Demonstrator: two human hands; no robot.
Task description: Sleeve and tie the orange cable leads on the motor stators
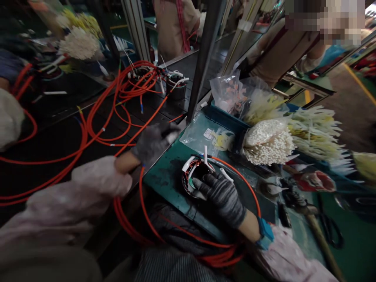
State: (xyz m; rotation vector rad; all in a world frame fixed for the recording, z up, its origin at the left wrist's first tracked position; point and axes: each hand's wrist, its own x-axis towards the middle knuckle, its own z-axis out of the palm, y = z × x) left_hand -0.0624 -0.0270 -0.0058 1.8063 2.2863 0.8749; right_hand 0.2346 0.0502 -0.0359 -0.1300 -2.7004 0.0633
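A round motor stator (185, 181) with copper-coloured windings and white sleeves sits on the green work surface (164, 176). My right hand (225, 196), in a striped grey glove, grips its near right rim, with fingers reaching into the bore. An orange cable (248, 181) runs from the stator past my right wrist and down in loops. My left hand (154, 141), in a dark grey glove, is over the surface's left edge, near another orange cable (141, 184). Motion blur smears its fingers, so whether it holds anything is unclear.
Coiled orange cables (96, 121) and further stators (177, 88) lie on the dark roller line. A metal post (202, 58) stands between. White sleeves (268, 143), plastic bags (226, 94), a hammer (311, 219) and scissors (329, 227) are at right. Other people stand beyond.
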